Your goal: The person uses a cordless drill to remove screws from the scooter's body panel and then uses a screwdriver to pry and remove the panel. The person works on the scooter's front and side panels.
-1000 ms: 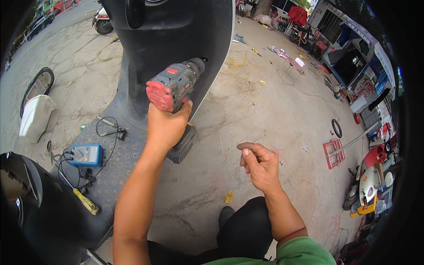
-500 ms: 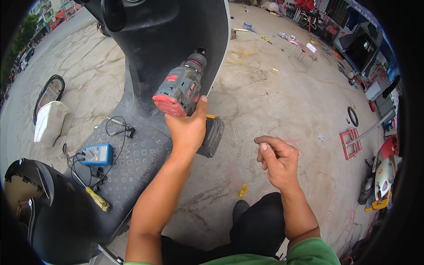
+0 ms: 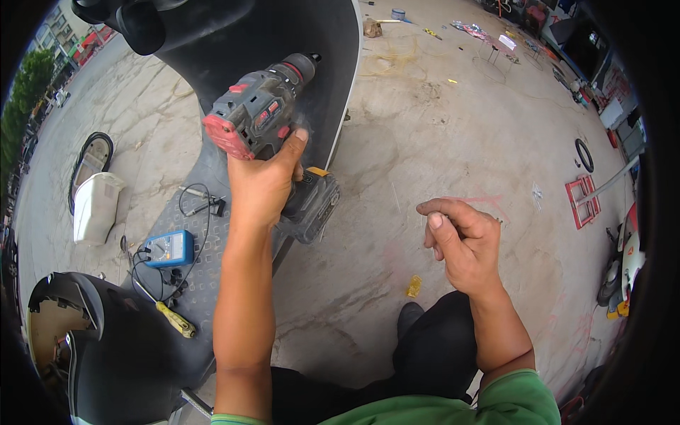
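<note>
A grey-and-red cordless drill (image 3: 263, 110) is gripped by its handle in my left hand (image 3: 261, 184), with the thumb along its side. Its chuck points up and right, in front of the black inner panel (image 3: 212, 67) of a scooter; whether its tip touches the panel I cannot tell. The drill's dark battery pack sits right of my wrist. Over the concrete floor, my right hand (image 3: 469, 241) is closed, index finger bent and thumb pressed in; anything inside is hidden. On the scooter's studded footboard (image 3: 205, 287) lie a blue multimeter (image 3: 170, 249) and a yellow-handled screwdriver (image 3: 176, 320).
The black seat-base body (image 3: 127, 361) rises at lower left. A white plastic box (image 3: 98, 209) stands on the ground at left. Right of me are a red metal frame (image 3: 582, 200) and a black ring (image 3: 584, 154). A small yellow piece (image 3: 414, 286) lies near my foot.
The drill in my left hand has tilted and its body has swung away from the panel. My right hand stays closed. The whole view has shifted.
</note>
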Motion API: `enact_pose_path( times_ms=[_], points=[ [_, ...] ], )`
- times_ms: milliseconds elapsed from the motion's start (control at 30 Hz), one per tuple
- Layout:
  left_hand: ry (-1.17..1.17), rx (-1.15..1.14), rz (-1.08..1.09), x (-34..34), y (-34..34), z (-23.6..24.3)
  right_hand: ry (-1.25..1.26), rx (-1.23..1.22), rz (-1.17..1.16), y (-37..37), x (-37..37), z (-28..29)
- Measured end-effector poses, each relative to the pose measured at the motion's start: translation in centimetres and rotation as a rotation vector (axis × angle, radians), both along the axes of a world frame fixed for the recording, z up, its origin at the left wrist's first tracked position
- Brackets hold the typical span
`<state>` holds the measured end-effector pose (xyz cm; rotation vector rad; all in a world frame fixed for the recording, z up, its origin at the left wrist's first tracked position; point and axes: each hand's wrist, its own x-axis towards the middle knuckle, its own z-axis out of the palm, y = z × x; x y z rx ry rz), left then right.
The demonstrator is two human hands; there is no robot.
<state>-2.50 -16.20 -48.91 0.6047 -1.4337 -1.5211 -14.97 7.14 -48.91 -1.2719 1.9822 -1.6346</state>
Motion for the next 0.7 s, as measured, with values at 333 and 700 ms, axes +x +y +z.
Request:
enact_pose_path(
  times_ms=[333,700],
  points=[
    [-0.012,-0.047,0.042,-0.1,0.0,-0.3,-0.027,0.012,0.001,0.0,0.0,0.2],
    [0.064,-0.021,0.065,-0.8,0.1,-2.0,-0.051,0.020,0.001,0.2,-0.7,-0.1]
  ],
)
